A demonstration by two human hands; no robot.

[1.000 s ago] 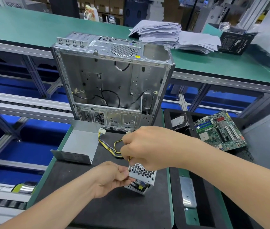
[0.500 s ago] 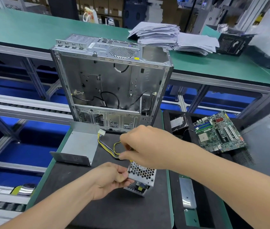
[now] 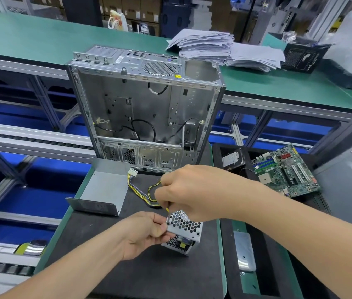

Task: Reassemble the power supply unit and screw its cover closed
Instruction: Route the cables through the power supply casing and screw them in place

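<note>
The left hand (image 3: 147,235) pinches the perforated silver metal power supply box (image 3: 184,226) on the black-matted counter (image 3: 149,277); the right hand (image 3: 194,193), grip clenched, holds a thin dark tool (image 3: 168,214).

Black mat (image 3: 127,268): upright chassis (image 3: 149,108) at back, grey cover (image 3: 104,190) left, cables (image 3: 131,186), power supply unit (image 3: 184,225).
</note>
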